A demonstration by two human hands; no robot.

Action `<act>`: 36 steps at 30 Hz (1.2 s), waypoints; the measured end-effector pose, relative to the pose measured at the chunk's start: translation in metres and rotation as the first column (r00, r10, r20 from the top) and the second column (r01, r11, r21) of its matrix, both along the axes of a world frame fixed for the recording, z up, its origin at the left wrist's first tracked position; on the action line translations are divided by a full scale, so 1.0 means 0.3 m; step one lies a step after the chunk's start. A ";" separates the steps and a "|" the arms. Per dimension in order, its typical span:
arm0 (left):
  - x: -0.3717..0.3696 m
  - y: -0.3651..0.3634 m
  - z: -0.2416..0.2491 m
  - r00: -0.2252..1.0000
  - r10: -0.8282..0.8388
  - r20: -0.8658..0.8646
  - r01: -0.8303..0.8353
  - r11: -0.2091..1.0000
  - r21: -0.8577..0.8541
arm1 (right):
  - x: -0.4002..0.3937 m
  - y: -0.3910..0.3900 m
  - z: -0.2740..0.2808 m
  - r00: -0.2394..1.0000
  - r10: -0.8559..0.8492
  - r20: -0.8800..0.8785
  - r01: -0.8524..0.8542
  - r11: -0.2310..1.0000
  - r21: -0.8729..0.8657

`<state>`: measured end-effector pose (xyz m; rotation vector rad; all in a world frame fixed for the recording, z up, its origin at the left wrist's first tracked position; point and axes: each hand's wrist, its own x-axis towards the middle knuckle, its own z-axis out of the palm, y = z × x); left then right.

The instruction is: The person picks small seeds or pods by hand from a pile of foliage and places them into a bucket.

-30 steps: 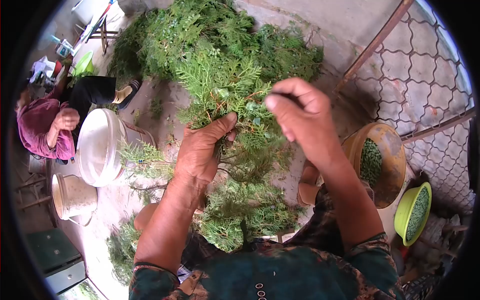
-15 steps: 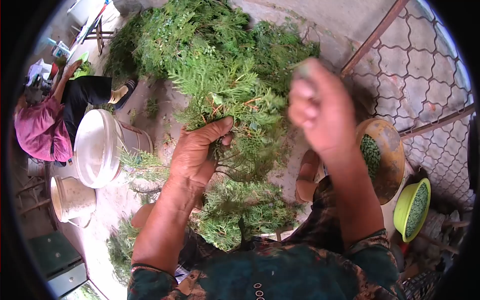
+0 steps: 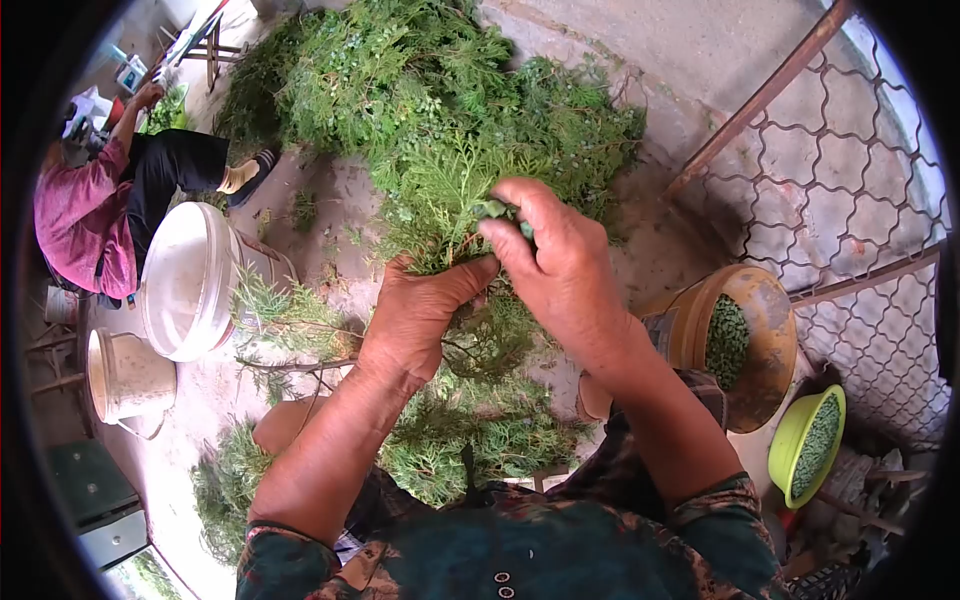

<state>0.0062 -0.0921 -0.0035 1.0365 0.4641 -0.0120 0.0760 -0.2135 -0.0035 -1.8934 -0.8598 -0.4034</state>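
Note:
My left hand (image 3: pixel 425 315) is closed round the stem of a leafy conifer branch (image 3: pixel 450 205), whose flat green sprays fan out above the fist. My right hand (image 3: pixel 560 260) is just right of it, thumb and fingers bent together on small green cones (image 3: pixel 497 209) at the sprays' edge. Part of what the right fingers hold is hidden. Between my legs lie more cut conifer sprigs (image 3: pixel 480 440).
A large heap of conifer branches (image 3: pixel 400 90) lies ahead. At right stand a yellow bucket (image 3: pixel 690 300) and lime basin (image 3: pixel 787 450), both with green cones, beside a wire-mesh gate (image 3: pixel 820 170). White buckets (image 3: pixel 215 270) and a seated person (image 3: pixel 95 215) are at left.
My right hand has come down and left from the open space at right to the branch. My left hand still grips the branch, slightly lower in view.

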 end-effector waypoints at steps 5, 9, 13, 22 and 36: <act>-0.008 0.012 0.003 0.998 0.064 -0.013 -0.064 0.998 -0.003 | 0.027 -0.019 0.021 0.892 0.163 -0.422 -0.071 0.972 0.226; -0.019 0.045 0.017 0.997 0.072 -0.028 -0.072 0.997 -0.002 | 0.136 -0.148 0.079 0.223 0.890 -0.397 0.225 0.349 0.910; -0.023 0.066 0.021 0.996 -0.002 -0.085 0.003 1.000 0.009 | 0.123 -0.175 0.127 0.299 0.849 -0.436 0.199 0.391 0.899; -0.058 0.067 0.076 0.954 -0.207 -0.219 0.265 0.923 0.281 | 0.086 -0.139 0.087 0.683 0.388 -0.618 -0.405 0.906 0.122; -0.045 0.077 0.063 0.963 -0.128 -0.237 0.210 0.910 0.359 | 0.020 -0.097 0.019 0.987 0.137 0.085 -0.124 0.982 -0.144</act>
